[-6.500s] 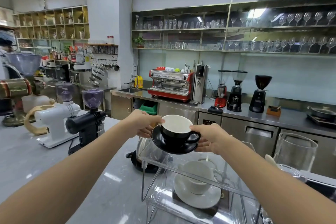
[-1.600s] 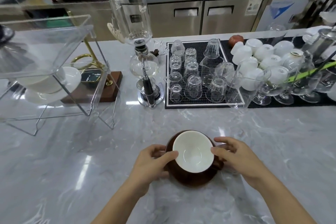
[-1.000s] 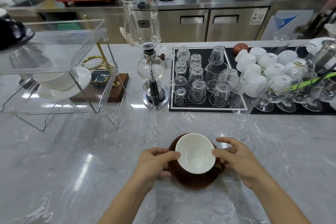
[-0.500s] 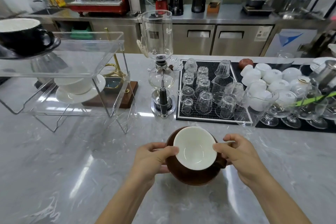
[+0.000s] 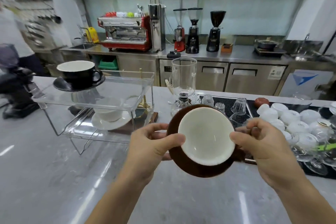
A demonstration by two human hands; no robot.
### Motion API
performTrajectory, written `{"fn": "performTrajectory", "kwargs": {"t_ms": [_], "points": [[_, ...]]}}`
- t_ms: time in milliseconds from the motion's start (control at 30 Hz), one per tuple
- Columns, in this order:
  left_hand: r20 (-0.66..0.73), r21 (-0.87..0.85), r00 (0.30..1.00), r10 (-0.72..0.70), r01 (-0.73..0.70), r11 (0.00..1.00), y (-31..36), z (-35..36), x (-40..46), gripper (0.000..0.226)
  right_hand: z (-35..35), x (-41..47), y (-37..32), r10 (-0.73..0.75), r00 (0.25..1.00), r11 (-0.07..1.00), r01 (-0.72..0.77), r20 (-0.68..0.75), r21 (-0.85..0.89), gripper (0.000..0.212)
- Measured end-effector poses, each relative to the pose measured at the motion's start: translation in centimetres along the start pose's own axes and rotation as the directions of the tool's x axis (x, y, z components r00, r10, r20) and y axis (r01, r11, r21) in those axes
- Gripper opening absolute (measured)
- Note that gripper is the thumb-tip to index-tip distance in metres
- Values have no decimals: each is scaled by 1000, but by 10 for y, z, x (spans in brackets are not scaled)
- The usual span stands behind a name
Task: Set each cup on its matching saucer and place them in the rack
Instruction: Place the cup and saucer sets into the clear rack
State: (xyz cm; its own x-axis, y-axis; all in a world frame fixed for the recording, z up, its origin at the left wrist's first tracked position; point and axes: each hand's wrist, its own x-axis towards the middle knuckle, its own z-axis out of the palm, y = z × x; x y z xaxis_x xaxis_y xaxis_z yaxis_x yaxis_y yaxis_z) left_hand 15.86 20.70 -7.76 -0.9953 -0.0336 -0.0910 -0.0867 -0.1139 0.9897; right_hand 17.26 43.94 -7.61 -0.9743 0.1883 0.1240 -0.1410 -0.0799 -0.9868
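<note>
While both hands grip it mid-frame, brown cup (image 5: 206, 136) sits on brown saucer (image 5: 198, 170): left hand (image 5: 151, 148) thumb on the rim, right hand (image 5: 261, 148) fingers curled at the handle side, handle hidden. Clear rack (image 5: 101, 100) left: black cup (image 5: 78, 73) on top, white cup (image 5: 109, 113) below. Upturned glasses (image 5: 238, 104) right, blurred.

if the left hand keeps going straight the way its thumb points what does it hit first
The left hand already holds the brown saucer; its thumb lies on the cup's white rim, so the cup comes first.
</note>
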Motion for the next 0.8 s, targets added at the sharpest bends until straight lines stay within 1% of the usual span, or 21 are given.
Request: {"fn": "performTrajectory", "kwargs": {"t_ms": [67,100,167,200,300,400,467,500,533,600,700,800], "points": [[-3,-5,998,61,-61,998,20,-5,-2,40,7,5,-15,-63,998,997,64,18,-32,49],[-4,4,996,87,-87,996,29,-8,-2,41,11,9,-22,-89,996,995,89,24,-39,47],[-2,5,992,125,-125,992,43,-13,0,39,18,15,-32,-130,991,990,131,18,-47,32],[-5,-5,990,141,-141,990,52,-16,0,38,22,17,-38,-149,989,988,149,16,-41,30],[-2,-6,984,180,-180,984,72,-27,1,46,39,22,-53,-193,981,981,194,34,-16,31],[-8,-7,978,210,-210,978,89,-40,2,46,58,28,-67,-224,973,974,225,50,-9,32],[-10,7,971,238,-238,971,102,-54,5,50,75,31,-78,-241,966,969,245,88,-33,38],[-20,17,968,251,-251,968,107,-60,8,50,83,33,-83,-236,965,969,243,112,-49,46],[-36,27,966,258,-257,966,113,-67,11,49,91,37,-87,-232,965,969,241,125,-56,48],[-65,41,963,263,-260,965,123,-81,20,43,109,46,-97,-222,964,971,233,144,-61,41],[-105,60,965,238,-233,971,138,-97,35,26,134,64,-110,-197,968,972,214,157,-95,36],[-134,53,967,218,-212,976,155,-114,51,24,160,86,-120,-169,968,976,190,188,-105,38]]}}
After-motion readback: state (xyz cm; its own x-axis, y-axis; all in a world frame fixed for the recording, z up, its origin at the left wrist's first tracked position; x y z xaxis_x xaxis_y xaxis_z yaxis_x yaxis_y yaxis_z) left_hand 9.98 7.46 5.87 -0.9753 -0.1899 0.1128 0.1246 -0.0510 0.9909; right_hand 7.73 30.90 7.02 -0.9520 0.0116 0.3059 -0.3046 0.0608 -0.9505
